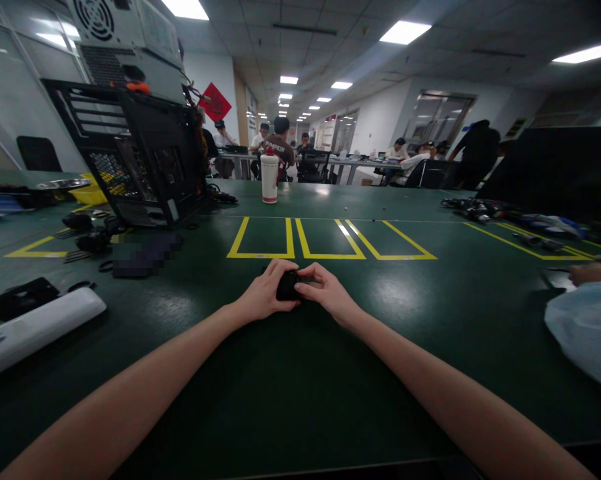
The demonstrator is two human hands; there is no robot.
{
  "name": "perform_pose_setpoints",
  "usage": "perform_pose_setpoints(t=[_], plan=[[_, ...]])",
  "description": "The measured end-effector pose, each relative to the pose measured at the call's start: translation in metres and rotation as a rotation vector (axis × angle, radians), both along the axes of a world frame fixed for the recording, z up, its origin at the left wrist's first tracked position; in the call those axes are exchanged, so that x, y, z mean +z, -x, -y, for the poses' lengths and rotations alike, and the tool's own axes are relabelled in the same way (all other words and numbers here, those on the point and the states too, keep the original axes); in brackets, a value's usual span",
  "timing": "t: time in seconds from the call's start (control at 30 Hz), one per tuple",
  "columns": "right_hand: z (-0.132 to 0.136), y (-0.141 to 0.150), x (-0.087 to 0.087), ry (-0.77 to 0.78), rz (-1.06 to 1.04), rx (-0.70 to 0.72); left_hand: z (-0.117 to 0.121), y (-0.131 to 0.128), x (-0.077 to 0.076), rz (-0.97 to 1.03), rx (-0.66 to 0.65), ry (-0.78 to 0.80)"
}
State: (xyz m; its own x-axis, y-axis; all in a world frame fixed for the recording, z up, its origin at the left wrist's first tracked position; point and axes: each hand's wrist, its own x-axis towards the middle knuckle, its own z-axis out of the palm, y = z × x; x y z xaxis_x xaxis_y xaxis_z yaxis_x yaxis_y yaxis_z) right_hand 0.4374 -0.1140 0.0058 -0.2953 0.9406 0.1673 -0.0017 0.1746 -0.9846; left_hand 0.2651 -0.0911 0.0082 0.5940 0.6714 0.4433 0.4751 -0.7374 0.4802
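Note:
A small black object (286, 287) is between my two hands, just in front of the yellow tape marks on the green table (300, 387). Its kind cannot be made out. My left hand (266, 290) wraps round it from the left, fingers over the top and thumb along the near side. From the right, my right hand (325, 290) pinches at its edge with thumb and fingertips. Both hands are low over the tabletop, and the fingers hide much of the object.
Yellow tape outlines (333, 256) lie beyond my hands. A white bottle (269, 179) stands farther back. At left are a black computer case (150, 157) and a long white part (40, 330). A co-worker's light blue sleeve (588, 327) is at right. Loose cables (475, 209) lie back right.

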Motion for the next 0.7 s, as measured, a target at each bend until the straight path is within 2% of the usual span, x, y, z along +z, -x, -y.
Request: perform_pose_setpoints(t=[0.23,0.4,0.7], plan=[[-0.0024,0.0002,-0.0006,0.01,-0.006,-0.007,0.0011,0.0001,0.0022,-0.004,0.0,0.014],[-0.0019,-0.0006,-0.0017,-0.054,-0.003,0.018,0.0009,-0.0002,0.0014,0.003,0.006,0.014],[-0.0035,0.0005,-0.0012,-0.036,-0.015,-0.008,-0.0003,0.0002,0.0,-0.007,0.001,0.001]])
